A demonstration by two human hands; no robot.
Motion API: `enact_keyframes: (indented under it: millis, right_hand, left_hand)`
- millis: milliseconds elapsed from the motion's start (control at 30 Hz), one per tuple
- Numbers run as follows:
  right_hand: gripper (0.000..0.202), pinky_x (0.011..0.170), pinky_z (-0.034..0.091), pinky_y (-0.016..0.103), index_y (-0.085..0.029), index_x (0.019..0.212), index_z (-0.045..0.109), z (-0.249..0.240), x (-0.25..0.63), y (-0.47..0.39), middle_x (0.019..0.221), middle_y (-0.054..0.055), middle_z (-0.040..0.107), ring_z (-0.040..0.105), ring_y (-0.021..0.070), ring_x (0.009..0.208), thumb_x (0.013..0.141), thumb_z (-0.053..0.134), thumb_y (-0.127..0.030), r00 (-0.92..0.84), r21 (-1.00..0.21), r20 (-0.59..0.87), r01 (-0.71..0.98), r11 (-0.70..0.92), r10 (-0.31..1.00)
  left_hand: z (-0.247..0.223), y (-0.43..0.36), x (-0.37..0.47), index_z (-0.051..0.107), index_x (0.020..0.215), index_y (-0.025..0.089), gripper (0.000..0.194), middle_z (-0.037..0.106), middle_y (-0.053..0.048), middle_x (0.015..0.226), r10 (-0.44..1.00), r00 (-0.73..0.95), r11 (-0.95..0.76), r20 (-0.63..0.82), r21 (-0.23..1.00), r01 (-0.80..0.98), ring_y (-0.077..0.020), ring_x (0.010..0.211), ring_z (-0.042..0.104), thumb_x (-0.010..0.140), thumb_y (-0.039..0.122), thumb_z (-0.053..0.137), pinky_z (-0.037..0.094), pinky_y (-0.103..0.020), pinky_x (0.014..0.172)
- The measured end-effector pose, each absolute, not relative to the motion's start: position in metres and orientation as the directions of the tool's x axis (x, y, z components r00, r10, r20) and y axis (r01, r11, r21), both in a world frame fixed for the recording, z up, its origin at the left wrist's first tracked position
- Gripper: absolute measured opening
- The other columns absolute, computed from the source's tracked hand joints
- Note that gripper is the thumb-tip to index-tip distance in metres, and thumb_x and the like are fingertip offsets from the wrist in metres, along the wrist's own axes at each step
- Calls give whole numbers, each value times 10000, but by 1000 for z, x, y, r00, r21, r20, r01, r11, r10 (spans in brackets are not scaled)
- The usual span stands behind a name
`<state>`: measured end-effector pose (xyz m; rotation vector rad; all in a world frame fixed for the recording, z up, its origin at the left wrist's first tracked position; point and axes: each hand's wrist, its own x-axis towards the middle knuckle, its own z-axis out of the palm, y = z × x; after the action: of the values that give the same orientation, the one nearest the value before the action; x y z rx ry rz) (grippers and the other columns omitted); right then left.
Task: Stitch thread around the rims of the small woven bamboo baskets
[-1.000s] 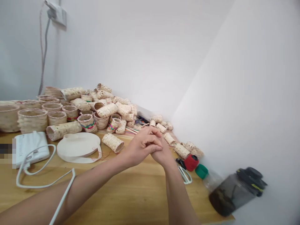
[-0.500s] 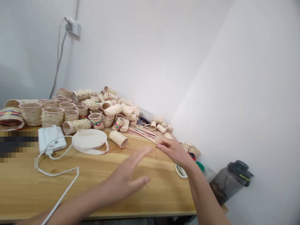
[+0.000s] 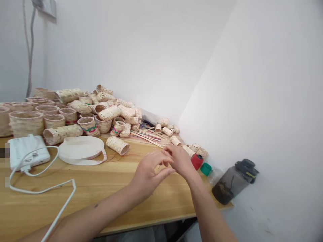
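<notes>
My right hand [image 3: 178,160] is raised over the wooden table, its fingertips pinched together. A fine thread hung from this pinch a moment ago; now my left hand mostly covers it. My left hand [image 3: 150,172] is just to the left, its thumb stretched out apart from the curved fingers. Its fingertips meet or overlap those of my right hand; whether they touch the thread I cannot tell. Beyond both hands lie thin flat strips [image 3: 147,136]. A small woven cylinder [image 3: 117,145] rests on its side to the left, with loose reddish thread [image 3: 114,158] by it.
Woven baskets and tubes [image 3: 108,112] are piled along the wall. A roll of white ribbon [image 3: 80,148], a white power box [image 3: 29,153] and its cable [image 3: 54,186] are at left. Right of my hands are a red thread spool [image 3: 196,161], a green one [image 3: 206,169] and a bottle [image 3: 230,183].
My left hand has moved up and right to meet my right hand, which stays pinched. The view has turned right, bringing the red and green spools into sight.
</notes>
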<state>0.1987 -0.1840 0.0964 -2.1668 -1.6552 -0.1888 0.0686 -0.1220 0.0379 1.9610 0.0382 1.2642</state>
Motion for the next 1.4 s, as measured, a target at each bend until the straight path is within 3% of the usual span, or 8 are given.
enact_keyframes:
  millis: [300,467,667,767,833,1000,1133,1400]
  right_hand:
    - [91,556,231,272,-214,715,617,90,199,-183,694,17,636,513,160,645,780,576,-165,284,-166,374,957,-238,883]
    - [181,587,274,259,-209,716,620,92,211,-189,705,6,619,510,153,664,866,521,-235,248,-216,391,961,-174,886]
    - [206,609,332,231,-208,740,646,101,207,-196,721,-27,629,535,131,683,890,522,-273,84,-310,314,951,18,946]
    - [181,628,335,236,-206,752,659,97,205,-190,726,-21,629,526,135,692,874,532,-245,68,-358,330,932,58,942]
    - [166,645,336,241,-198,724,657,90,210,-183,721,-14,626,520,138,701,847,545,-209,96,-385,349,922,50,932]
    - [157,657,389,256,-199,768,679,54,236,-164,746,-4,653,553,154,702,810,571,-305,196,-528,336,849,12,921]
    - [316,739,428,325,-181,968,658,23,248,-159,880,51,672,579,203,795,816,503,-411,401,-673,388,738,-42,830]
    - [525,825,469,372,-177,890,707,0,218,-165,935,101,714,646,239,889,782,504,-649,466,-901,224,434,-1,856]
  left_hand:
    - [35,-148,90,553,686,164,123,560,0,686,574,620,-498,535,829,-254,-151,661,506,809,168,556,373,-246,629]
    - [13,-157,57,645,721,215,96,660,27,715,-53,824,-566,564,663,-490,-146,707,587,808,217,606,427,-242,744]
    - [28,-91,62,504,1269,188,498,551,-96,1271,556,615,-429,559,827,-363,-234,1179,477,827,386,622,331,-349,1024]
    - [23,-73,86,607,1090,141,496,639,-98,1051,327,879,93,347,914,-395,-205,981,580,797,541,617,431,-306,882]
    - [12,-69,98,634,890,100,526,616,-51,705,248,929,187,273,928,-323,-139,615,558,756,608,622,451,-261,623]
    - [-12,-62,100,571,891,134,485,227,130,440,334,926,244,175,933,-265,-44,386,112,724,579,667,131,-176,392]
    - [-19,-53,94,553,920,152,440,224,130,439,371,918,261,138,934,-246,-49,389,76,735,535,666,70,-184,392]
    - [-19,-57,92,572,943,150,429,230,120,456,360,921,218,146,947,-235,-53,385,111,764,536,629,81,-189,403]
